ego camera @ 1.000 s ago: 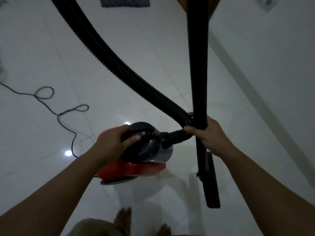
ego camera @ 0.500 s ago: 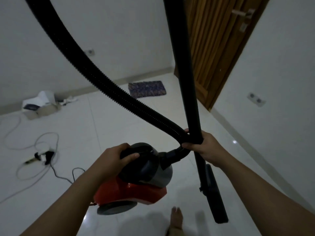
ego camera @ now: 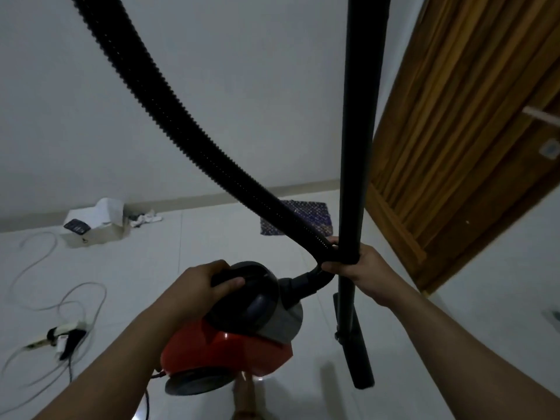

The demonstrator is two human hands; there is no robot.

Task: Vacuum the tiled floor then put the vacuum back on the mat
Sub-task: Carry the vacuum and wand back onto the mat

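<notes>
So I'm looking at a dim room here; pale grey walls are filling most of the upper view, and a white glossy tiled floor is spreading out below them with a pale skirting strip running along the far edge; a slatted wooden door is taking up the right side, leaning across the view because of the wide lens.

The vacuum is hanging off the floor in the middle, red body with a dark rounded top and a grey wheel showing underneath; its ribbed black hose is arcing up and off the top edge, and the straight black wand is standing nearly upright just right of it, its flat nozzle end dangling low.

The left hand is wrapping shut around the vacuum's top handle; the right hand is clenching the wand and the hose end together where they cross.

The mat is lying dark and patterned on the floor by the far wall, near the door, well apart from the vacuum; a white box is sitting at the far left wall; loose cables and a power strip are sprawling over the tiles on the left.
</notes>
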